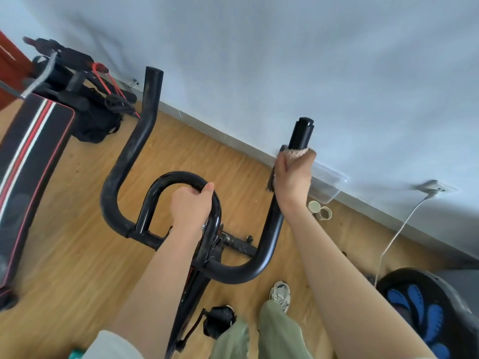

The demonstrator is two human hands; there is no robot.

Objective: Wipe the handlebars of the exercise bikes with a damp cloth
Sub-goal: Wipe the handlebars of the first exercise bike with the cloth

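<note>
A black exercise-bike handlebar [124, 161] fills the middle of the view, with two upright horns and a centre loop [166, 181]. My left hand [190, 207] grips the right side of that loop. My right hand [293, 177] is wrapped around the right horn [300, 133] just below its tip, with a beige cloth [296, 152] squeezed between palm and tube; a dark fringe of the cloth hangs at the hand's left side. The left horn looks dusty and scuffed.
A padded black, red and white bench [28, 161] and dark gear lie at left. A clear plastic tub [328, 182], two small cups [320, 209], a wall socket with white cable [404, 224] sit along the wall. A black and blue disc [425, 307] lies at lower right. My shoe [280, 294] is on the wood floor.
</note>
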